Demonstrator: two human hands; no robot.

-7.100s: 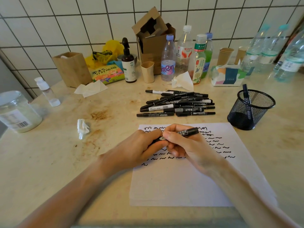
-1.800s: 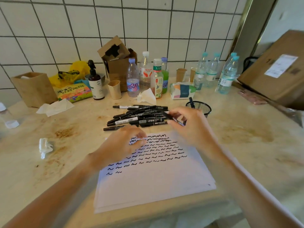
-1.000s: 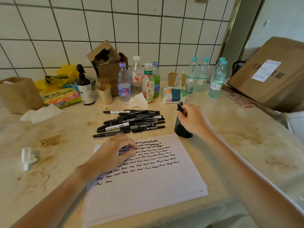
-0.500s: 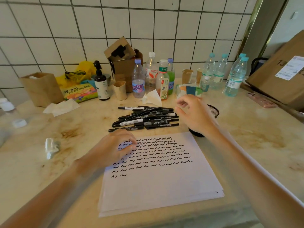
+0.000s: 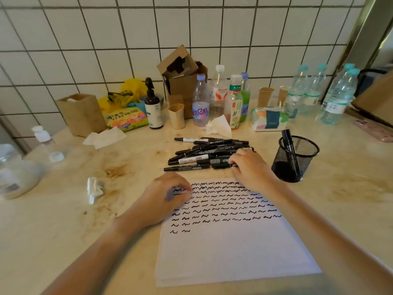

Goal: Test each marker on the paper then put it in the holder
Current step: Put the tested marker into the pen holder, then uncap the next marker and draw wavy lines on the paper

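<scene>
I see the counter (image 5: 340, 209) with the paper (image 5: 229, 248) at its near edge, rows of black squiggles across its top half. My left hand (image 5: 163, 201) rests on the paper's left edge, fingers loosely curled, holding nothing. My right hand (image 5: 248, 167) reaches onto the marker pile (image 5: 204, 154) behind the paper; whether it grips one, I cannot tell. The mesh holder (image 5: 295, 160), right of the pile, holds markers (image 5: 288, 141).

White square-tiled wall (image 5: 85, 35) with dark grout behind a beige, marbled countertop (image 5: 63, 209) showing brown stains (image 5: 116, 171). Metallic vertical trim (image 5: 370, 26) at the wall's right end. Soft, even light. Clutter along the wall: plastic bottles (image 5: 219, 92), cardboard box (image 5: 182, 79), paper cups (image 5: 265, 96).
</scene>
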